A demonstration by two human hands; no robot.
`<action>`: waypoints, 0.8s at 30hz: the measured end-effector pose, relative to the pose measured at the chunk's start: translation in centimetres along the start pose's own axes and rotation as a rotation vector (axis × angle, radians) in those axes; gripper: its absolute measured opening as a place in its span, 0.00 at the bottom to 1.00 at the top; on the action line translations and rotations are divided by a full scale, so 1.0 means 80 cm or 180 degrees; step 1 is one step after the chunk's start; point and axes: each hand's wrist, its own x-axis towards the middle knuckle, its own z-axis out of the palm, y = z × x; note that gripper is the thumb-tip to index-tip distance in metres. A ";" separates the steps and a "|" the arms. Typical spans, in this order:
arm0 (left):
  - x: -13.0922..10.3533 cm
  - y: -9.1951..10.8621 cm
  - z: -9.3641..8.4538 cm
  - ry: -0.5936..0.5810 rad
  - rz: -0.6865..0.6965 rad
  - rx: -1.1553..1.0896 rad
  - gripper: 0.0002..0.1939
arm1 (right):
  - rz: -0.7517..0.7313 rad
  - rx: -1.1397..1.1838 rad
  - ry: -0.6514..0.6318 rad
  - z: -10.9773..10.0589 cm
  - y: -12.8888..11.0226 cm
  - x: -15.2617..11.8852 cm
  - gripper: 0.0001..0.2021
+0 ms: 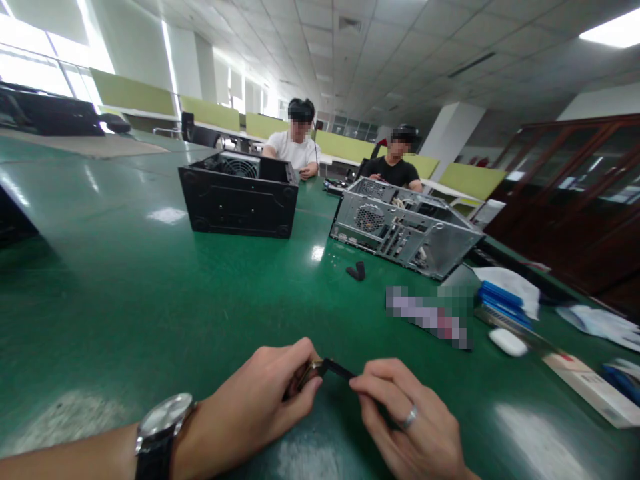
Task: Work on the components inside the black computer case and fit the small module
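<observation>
Left hand (pixel 265 393) is pinching a small metallic piece (pixel 313 365), mostly hiding it. Right hand (pixel 413 417) is gripping a black strip (pixel 340 370) between the hands over the green table (pixel 220 300); pixelation is masking a nearby item (pixel 427 320).

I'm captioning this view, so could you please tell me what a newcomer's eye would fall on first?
Probably the left hand and right hand, low in front, holding a small dark piece between them. Beyond, on the green table, sit a black computer case and, to its right, a silver metal case.
</observation>
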 end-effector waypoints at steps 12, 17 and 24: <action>-0.001 -0.003 -0.001 0.0149 -0.0152 -0.0191 0.04 | 0.0584 0.0131 -0.0217 0.000 0.022 -0.005 0.09; 0.003 0.005 -0.006 0.0132 -0.0172 -0.0244 0.05 | 0.0742 -0.0936 -0.0295 -0.003 0.037 -0.005 0.11; 0.003 0.008 -0.008 -0.0266 -0.0186 -0.0878 0.09 | 0.0709 0.0975 -0.0247 0.020 -0.009 0.012 0.10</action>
